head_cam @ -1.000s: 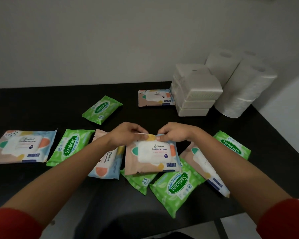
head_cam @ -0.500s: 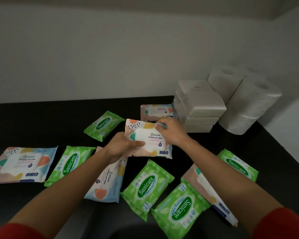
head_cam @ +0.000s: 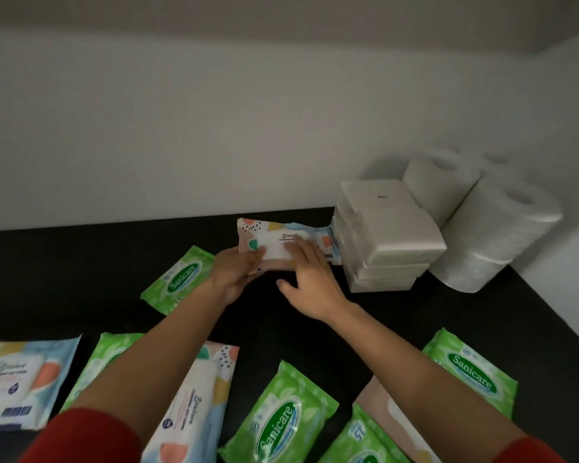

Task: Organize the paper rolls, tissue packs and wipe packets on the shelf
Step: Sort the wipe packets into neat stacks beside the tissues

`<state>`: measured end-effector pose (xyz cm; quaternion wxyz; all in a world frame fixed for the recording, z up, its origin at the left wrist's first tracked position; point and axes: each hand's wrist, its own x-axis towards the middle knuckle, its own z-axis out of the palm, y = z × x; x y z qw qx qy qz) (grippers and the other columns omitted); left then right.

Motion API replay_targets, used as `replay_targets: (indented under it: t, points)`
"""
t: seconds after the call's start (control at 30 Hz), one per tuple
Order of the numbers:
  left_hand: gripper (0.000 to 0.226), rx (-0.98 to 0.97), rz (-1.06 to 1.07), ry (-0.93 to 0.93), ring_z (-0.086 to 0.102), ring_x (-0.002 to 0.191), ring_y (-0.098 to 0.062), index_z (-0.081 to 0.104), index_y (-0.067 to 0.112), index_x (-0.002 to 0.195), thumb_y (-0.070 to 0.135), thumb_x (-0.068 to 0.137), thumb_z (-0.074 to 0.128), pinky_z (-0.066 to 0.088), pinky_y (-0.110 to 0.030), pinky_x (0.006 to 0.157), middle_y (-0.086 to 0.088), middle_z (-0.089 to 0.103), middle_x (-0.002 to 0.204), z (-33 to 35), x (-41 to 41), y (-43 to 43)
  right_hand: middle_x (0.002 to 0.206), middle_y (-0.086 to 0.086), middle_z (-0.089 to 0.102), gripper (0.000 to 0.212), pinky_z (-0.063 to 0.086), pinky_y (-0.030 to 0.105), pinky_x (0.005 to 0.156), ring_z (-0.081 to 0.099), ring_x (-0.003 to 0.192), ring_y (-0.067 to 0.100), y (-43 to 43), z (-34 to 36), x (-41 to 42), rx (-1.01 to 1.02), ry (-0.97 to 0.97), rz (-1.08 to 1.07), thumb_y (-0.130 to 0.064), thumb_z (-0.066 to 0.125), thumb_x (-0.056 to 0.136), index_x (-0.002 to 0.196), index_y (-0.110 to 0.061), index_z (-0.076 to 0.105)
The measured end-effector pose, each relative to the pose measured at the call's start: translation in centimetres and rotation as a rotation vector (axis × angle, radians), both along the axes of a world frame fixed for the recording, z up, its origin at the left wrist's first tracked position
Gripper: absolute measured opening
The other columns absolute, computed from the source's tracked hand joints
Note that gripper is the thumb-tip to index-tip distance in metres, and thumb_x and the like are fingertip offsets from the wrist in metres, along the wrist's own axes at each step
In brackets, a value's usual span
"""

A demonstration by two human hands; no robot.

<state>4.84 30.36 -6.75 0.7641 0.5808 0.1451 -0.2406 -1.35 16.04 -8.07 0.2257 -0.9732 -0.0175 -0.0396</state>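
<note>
A pastel wipe packet (head_cam: 270, 240) is at the back of the black shelf (head_cam: 81, 262), lying over another pastel packet (head_cam: 326, 243) that butts against the stack of white tissue packs (head_cam: 390, 243). My left hand (head_cam: 236, 274) grips its left front corner, thumb on top. My right hand (head_cam: 310, 277) lies flat on its top with the fingers spread and the thumb free. White paper rolls (head_cam: 502, 228) stand stacked in the back right corner.
Green Sanicare packets lie scattered: one behind my left arm (head_cam: 181, 279), others near the front (head_cam: 281, 419) (head_cam: 472, 375). Pastel packets lie at front left (head_cam: 17, 382), under my left arm (head_cam: 194, 402) and under my right arm (head_cam: 381, 406). White walls close the back and right.
Both hands carried the pastel packet from the front pile to the back, onto the packet beside the tissue stack. My right hand's grip has loosened to flat fingers on top.
</note>
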Motion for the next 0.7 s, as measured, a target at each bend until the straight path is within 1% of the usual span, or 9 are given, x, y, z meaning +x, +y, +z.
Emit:
replay_targets:
  t: [0.07, 0.13, 0.2, 0.33, 0.43, 0.57, 0.63, 0.7]
  points:
    - [0.027, -0.015, 0.003, 0.006, 0.067, 0.090, -0.022, 0.055, 0.006, 0.115, 0.005, 0.089, 0.060, 0.056, -0.032, 0.073, -0.012, 0.067, 0.101, -0.3, 1.1, -1.2, 0.159, 0.004, 0.005, 0.074, 0.010, 0.043, 0.120, -0.002, 0.148, 0.022, -0.3, -0.3, 0.6, -0.037, 0.022, -0.014, -0.033, 0.057, 0.091, 0.150, -0.018, 0.016]
    - [0.034, -0.016, -0.010, 0.015, 0.067, 0.095, -0.025, 0.055, 0.003, 0.121, 0.005, 0.087, 0.061, 0.056, -0.040, 0.083, -0.015, 0.067, 0.107, -0.7, 2.1, -2.3, 0.159, 0.006, 0.005, 0.073, 0.005, 0.040, 0.119, -0.003, 0.148, 0.024, -0.6, -0.6, 1.1, -0.051, 0.026, -0.041, -0.031, 0.055, 0.092, 0.151, -0.016, 0.014]
    - [0.038, -0.003, -0.035, 0.027, 0.067, 0.098, -0.026, 0.055, 0.003, 0.125, 0.005, 0.088, 0.061, 0.055, -0.043, 0.087, -0.015, 0.067, 0.110, -0.9, 2.8, -3.4, 0.160, 0.008, 0.003, 0.073, 0.005, 0.041, 0.119, -0.005, 0.147, 0.026, -0.8, -0.9, 1.7, -0.041, 0.062, -0.071, -0.031, 0.053, 0.093, 0.151, -0.014, 0.012]
    - [0.042, 0.042, -0.075, 0.041, 0.065, 0.102, -0.026, 0.052, 0.006, 0.130, 0.008, 0.089, 0.060, 0.055, -0.043, 0.088, -0.015, 0.063, 0.119, -1.5, 3.8, -5.0, 0.160, 0.008, 0.003, 0.072, 0.006, 0.042, 0.120, -0.007, 0.147, 0.026, -1.4, -1.2, 2.9, -0.042, 0.144, -0.120, -0.032, 0.051, 0.095, 0.151, -0.013, 0.010]
    - [0.043, 0.118, -0.083, 0.019, 0.062, 0.106, -0.027, 0.049, 0.006, 0.132, 0.009, 0.090, 0.059, 0.052, -0.045, 0.093, -0.015, 0.060, 0.122, -2.0, 4.3, -5.2, 0.160, 0.007, -0.002, 0.073, 0.001, 0.041, 0.120, -0.009, 0.147, 0.025, -1.7, -1.5, 3.2, -0.093, 0.190, -0.103, -0.033, 0.049, 0.096, 0.152, -0.014, 0.006]
    - [0.038, 0.313, -0.108, -0.030, 0.062, 0.103, -0.025, 0.052, 0.007, 0.128, 0.013, 0.090, 0.059, 0.051, -0.044, 0.094, -0.010, 0.060, 0.110, -2.7, 4.3, -5.0, 0.160, 0.006, -0.011, 0.077, -0.005, 0.039, 0.118, -0.014, 0.146, 0.023, -1.7, -2.1, 3.3, -0.137, 0.239, -0.089, -0.035, 0.047, 0.096, 0.153, -0.015, -0.001]
    - [0.039, 0.341, -0.112, -0.039, 0.062, 0.103, -0.025, 0.052, 0.008, 0.128, 0.015, 0.090, 0.060, 0.052, -0.044, 0.093, -0.011, 0.060, 0.115, -3.0, 4.3, -4.8, 0.160, 0.006, -0.014, 0.078, -0.007, 0.039, 0.117, -0.016, 0.146, 0.023, -1.6, -2.3, 3.4, -0.162, 0.251, -0.080, -0.034, 0.048, 0.096, 0.152, -0.015, -0.004]
    - [0.040, 0.386, -0.122, -0.068, 0.062, 0.102, -0.025, 0.053, 0.008, 0.126, 0.018, 0.089, 0.063, 0.053, -0.043, 0.092, -0.012, 0.061, 0.117, -3.2, 4.4, -4.7, 0.160, 0.005, -0.013, 0.076, -0.008, 0.038, 0.115, -0.016, 0.146, 0.023, -1.7, -2.4, 3.6, -0.156, 0.242, -0.078, -0.031, 0.048, 0.096, 0.153, -0.016, -0.001]
